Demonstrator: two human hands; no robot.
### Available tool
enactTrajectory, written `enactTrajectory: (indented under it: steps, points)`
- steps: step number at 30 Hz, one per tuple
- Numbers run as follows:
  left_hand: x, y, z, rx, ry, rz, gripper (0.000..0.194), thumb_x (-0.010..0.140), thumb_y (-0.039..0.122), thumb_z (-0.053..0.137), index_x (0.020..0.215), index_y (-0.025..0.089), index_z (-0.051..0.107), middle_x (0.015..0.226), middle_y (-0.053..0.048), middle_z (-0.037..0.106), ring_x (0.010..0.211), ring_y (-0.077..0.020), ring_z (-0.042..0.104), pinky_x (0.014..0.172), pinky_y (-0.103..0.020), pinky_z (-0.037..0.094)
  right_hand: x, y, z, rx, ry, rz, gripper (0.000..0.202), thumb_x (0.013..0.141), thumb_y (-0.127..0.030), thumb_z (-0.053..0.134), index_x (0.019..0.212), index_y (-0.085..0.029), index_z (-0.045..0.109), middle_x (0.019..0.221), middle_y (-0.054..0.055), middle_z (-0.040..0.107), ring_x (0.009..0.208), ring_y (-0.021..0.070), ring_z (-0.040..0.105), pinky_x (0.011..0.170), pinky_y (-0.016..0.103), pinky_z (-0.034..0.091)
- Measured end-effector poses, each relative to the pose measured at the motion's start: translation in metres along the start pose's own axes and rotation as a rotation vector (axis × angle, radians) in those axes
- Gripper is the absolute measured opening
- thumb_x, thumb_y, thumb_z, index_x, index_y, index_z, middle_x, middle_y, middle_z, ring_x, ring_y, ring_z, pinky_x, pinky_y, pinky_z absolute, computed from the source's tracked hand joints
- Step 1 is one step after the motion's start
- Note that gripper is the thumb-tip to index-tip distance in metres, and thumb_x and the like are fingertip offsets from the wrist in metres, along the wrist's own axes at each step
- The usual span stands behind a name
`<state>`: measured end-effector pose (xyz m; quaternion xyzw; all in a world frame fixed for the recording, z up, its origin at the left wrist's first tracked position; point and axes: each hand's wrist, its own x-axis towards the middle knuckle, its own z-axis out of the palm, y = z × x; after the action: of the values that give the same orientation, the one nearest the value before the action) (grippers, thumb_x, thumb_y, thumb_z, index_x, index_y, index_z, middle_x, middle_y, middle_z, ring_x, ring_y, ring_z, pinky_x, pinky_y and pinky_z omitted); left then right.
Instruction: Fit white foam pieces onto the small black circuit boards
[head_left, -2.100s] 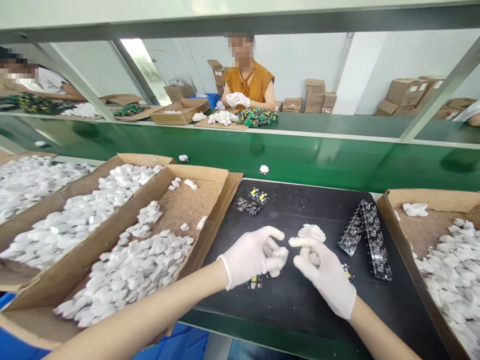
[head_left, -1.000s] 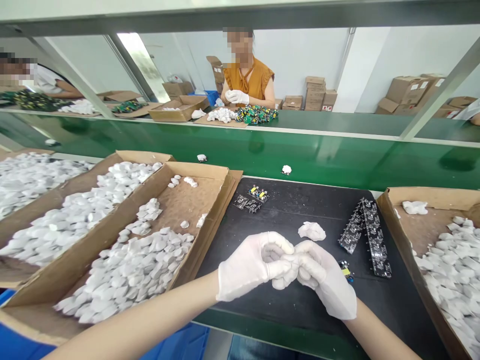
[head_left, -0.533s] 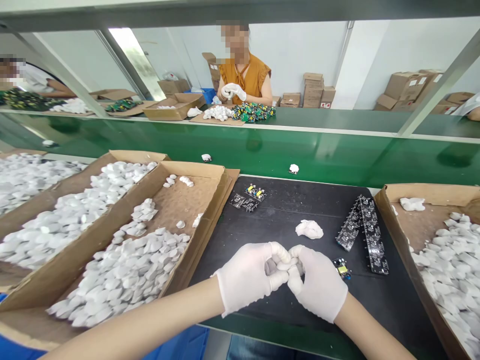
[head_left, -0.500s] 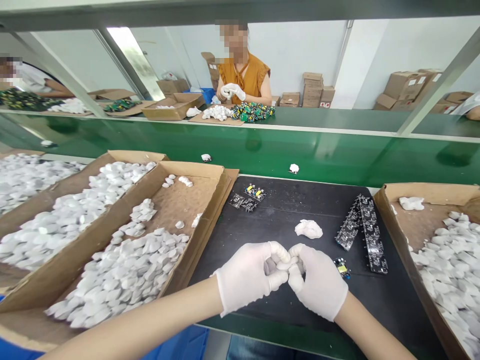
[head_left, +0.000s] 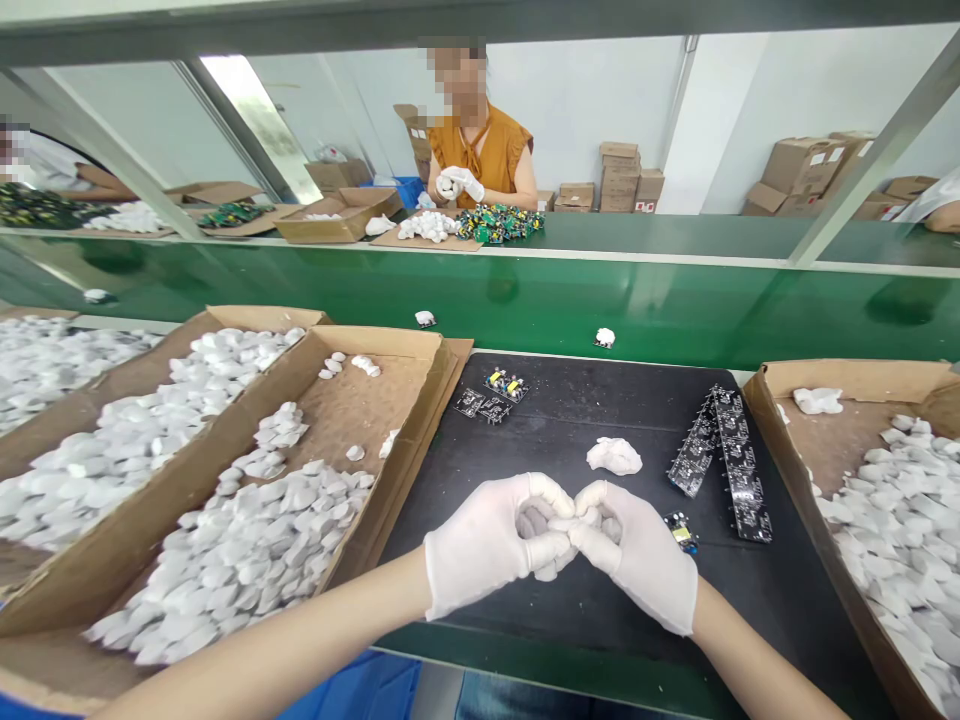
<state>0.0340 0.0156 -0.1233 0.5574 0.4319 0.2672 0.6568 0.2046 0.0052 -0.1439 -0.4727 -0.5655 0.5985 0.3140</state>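
Observation:
Both of my hands wear white gloves and meet fingertip to fingertip over the black work surface [head_left: 480, 480]. My left hand [head_left: 499, 540] is closed in a pinch, thumb against the curled fingers. My right hand [head_left: 637, 550] pinches from the other side. A small white putty-like lump is between them, mostly hidden by the gloves. Just beyond lies a larger white putty lump [head_left: 614, 456]. Close to my right hand is a small circuit board with yellow and blue parts [head_left: 681, 534]. Black circuit board strips [head_left: 739, 470] lie farther right.
Cardboard trays of white lumps stand left [head_left: 247, 560] and right [head_left: 885, 530]. Small boards [head_left: 495, 395] lie at the back left of the surface. Lump-topped boards [head_left: 604, 338] sit on a green conveyor belt [head_left: 675, 320]. A gloved co-worker [head_left: 480, 150] sits opposite.
My fingers have shifted around the lump, thumbs now drawn together, covering more of it. The lump-topped boards on the green belt have moved right.

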Motion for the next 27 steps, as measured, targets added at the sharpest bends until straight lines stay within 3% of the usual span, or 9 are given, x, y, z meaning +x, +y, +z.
enactTrajectory:
  steps: [6,9,12,14,17,19,22,24,27]
  points:
    - [-0.001,0.002,0.000,-0.016,-0.051,-0.039,0.024,0.066,0.018,0.069,0.080,0.015,0.050,0.056,0.003,0.059,0.047,-0.0086,0.055,0.051,-0.024,0.044,-0.001,-0.002,-0.001,-0.120,0.059,-0.004,0.004,0.066,-0.018,0.055,0.067,-0.019,0.051,0.054,-0.005,0.044,0.049,0.0094,0.041,0.047,0.022,0.033]
    - [-0.001,0.006,-0.001,-0.125,-0.085,-0.034,0.030,0.065,0.024,0.072,0.078,0.015,0.047,0.054,0.003,0.058,0.045,-0.0082,0.052,0.052,-0.026,0.044,0.001,-0.003,-0.011,-0.148,0.150,-0.065,0.001,0.065,-0.018,0.055,0.064,-0.019,0.054,0.058,-0.002,0.051,0.053,0.0119,0.045,0.051,0.025,0.036]
    - [-0.002,0.009,0.000,-0.171,-0.093,0.015,0.034,0.069,0.033,0.071,0.076,0.016,0.043,0.050,0.005,0.053,0.043,-0.0067,0.048,0.055,-0.027,0.043,0.006,-0.003,-0.027,0.006,0.299,-0.196,0.008,0.069,-0.024,0.057,0.064,-0.019,0.055,0.073,0.003,0.060,0.058,0.0132,0.047,0.053,0.027,0.036]
    - [0.000,0.008,-0.001,-0.109,-0.058,0.016,0.033,0.072,0.036,0.068,0.077,0.017,0.041,0.051,0.005,0.052,0.043,-0.0061,0.045,0.052,-0.026,0.040,0.009,-0.001,-0.035,0.219,0.261,-0.188,0.011,0.073,-0.030,0.056,0.071,-0.019,0.058,0.073,0.003,0.059,0.047,0.0087,0.037,0.045,0.025,0.027]
    - [0.009,0.001,-0.011,0.058,0.020,0.002,0.027,0.078,0.037,0.059,0.085,0.017,0.044,0.055,0.004,0.053,0.046,-0.0073,0.046,0.052,-0.025,0.041,0.012,0.004,-0.036,0.510,0.062,-0.052,0.017,0.075,-0.031,0.053,0.085,-0.020,0.060,0.064,-0.002,0.050,0.040,0.0054,0.019,0.041,0.023,0.014]
    - [0.018,-0.005,-0.026,0.308,0.133,0.016,0.023,0.082,0.036,0.051,0.093,0.016,0.049,0.063,0.001,0.058,0.052,-0.0098,0.052,0.058,-0.027,0.045,0.012,0.006,-0.032,0.638,-0.015,0.014,0.014,0.073,-0.029,0.052,0.081,-0.020,0.059,0.062,-0.003,0.044,0.041,0.0061,0.019,0.041,0.023,0.013]
    - [0.031,-0.011,-0.051,0.942,0.268,-0.017,0.019,0.084,0.032,0.048,0.089,0.020,0.061,0.087,-0.004,0.066,0.079,-0.0154,0.062,0.077,-0.028,0.047,0.011,0.004,-0.026,0.747,-0.044,0.042,0.008,0.069,-0.028,0.051,0.068,-0.019,0.052,0.061,-0.004,0.036,0.045,0.0079,0.020,0.042,0.023,0.016]
    - [0.036,-0.013,-0.065,1.071,0.294,-0.061,0.019,0.082,0.028,0.048,0.088,0.022,0.065,0.089,-0.004,0.068,0.087,-0.0175,0.063,0.081,-0.027,0.047,0.010,0.001,-0.024,0.753,-0.046,0.033,0.005,0.066,-0.024,0.051,0.068,-0.020,0.050,0.065,-0.003,0.037,0.047,0.0082,0.022,0.043,0.023,0.020]
    - [0.037,-0.012,-0.074,1.152,0.305,-0.124,0.019,0.081,0.027,0.049,0.082,0.023,0.068,0.083,-0.004,0.068,0.087,-0.0200,0.064,0.082,-0.029,0.047,0.009,-0.005,-0.023,0.660,-0.014,-0.003,0.017,0.061,-0.015,0.054,0.076,-0.020,0.050,0.082,-0.001,0.046,0.049,0.0067,0.035,0.048,0.025,0.031]
